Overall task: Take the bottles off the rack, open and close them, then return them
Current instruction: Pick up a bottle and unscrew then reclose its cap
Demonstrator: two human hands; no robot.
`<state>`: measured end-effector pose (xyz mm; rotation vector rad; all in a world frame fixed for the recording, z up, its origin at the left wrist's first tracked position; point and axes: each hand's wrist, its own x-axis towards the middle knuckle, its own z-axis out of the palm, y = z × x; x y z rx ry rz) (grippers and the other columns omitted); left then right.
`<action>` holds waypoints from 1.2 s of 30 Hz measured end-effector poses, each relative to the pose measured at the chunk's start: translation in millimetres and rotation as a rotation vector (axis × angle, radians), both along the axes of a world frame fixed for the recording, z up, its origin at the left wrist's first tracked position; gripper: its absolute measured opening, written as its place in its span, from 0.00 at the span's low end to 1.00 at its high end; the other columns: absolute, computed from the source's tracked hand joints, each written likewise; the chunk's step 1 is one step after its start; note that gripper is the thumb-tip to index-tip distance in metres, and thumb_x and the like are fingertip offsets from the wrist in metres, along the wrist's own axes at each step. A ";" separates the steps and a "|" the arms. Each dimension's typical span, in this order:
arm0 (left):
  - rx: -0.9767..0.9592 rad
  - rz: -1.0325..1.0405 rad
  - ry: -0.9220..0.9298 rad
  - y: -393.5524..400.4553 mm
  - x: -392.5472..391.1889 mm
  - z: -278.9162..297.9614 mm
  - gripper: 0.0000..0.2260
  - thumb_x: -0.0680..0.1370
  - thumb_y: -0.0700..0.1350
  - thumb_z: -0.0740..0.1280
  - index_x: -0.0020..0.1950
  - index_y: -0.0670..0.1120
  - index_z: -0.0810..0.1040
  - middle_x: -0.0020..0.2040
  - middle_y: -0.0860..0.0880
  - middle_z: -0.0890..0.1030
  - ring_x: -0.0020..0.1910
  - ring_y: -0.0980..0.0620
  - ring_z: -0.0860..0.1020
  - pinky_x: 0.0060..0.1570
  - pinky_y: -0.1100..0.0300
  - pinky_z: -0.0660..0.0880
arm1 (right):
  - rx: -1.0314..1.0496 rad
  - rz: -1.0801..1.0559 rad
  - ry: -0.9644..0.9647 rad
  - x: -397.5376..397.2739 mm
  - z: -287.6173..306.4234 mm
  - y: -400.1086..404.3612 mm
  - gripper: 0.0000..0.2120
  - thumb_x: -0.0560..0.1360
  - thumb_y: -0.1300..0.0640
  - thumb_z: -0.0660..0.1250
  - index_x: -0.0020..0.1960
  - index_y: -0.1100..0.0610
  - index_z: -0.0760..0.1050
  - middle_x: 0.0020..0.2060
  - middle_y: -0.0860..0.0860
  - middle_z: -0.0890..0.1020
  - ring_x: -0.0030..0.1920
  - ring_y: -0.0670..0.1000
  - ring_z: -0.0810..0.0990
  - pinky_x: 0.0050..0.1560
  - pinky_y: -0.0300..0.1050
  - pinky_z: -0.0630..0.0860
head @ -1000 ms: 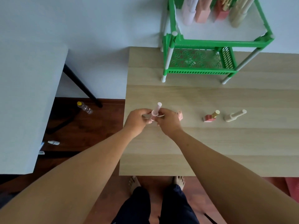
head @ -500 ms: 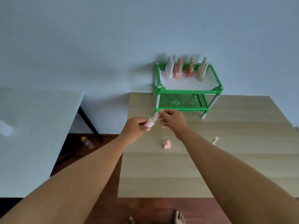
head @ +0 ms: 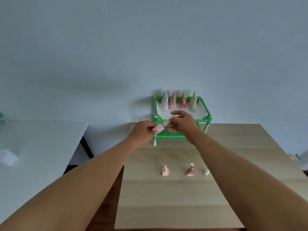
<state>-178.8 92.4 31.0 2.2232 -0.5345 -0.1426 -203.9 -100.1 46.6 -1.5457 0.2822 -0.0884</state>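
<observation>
My left hand [head: 143, 132] grips a small pale pink bottle [head: 158, 128], raised in front of the green rack [head: 205, 120]. My right hand [head: 182, 121] pinches the bottle's cap [head: 168, 122], pulled slightly off so a thin brush stem shows between cap and bottle. Several bottles stand on the rack's top shelf: a pale pink one [head: 165, 104], a salmon one [head: 172, 102], a red one with a gold cap [head: 183, 101] and a beige one [head: 193, 104]. On the wooden table [head: 166, 197] stand a salmon bottle [head: 165, 170], a red gold-capped bottle [head: 190, 170] and a cream bottle [head: 206, 171], partly behind my right forearm.
A white table [head: 33, 147] with a small white object [head: 7, 158] stands to the left, across a gap showing dark floor. A plain wall rises behind the rack. A white object [head: 295, 157] lies past the wooden table's right edge.
The view has tilted up from the table towards the wall. Both hands rose with the pale pink bottle to rack height, and the cap has come slightly away from the bottle.
</observation>
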 end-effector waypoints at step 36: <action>0.079 0.125 -0.081 -38.6 -14.4 44.4 0.14 0.74 0.40 0.71 0.60 0.44 0.82 0.52 0.47 0.84 0.48 0.53 0.81 0.47 0.64 0.72 | -0.327 0.277 -0.010 10.1 49.4 -56.2 0.16 0.78 0.52 0.67 0.60 0.62 0.76 0.35 0.56 0.80 0.29 0.50 0.79 0.29 0.43 0.79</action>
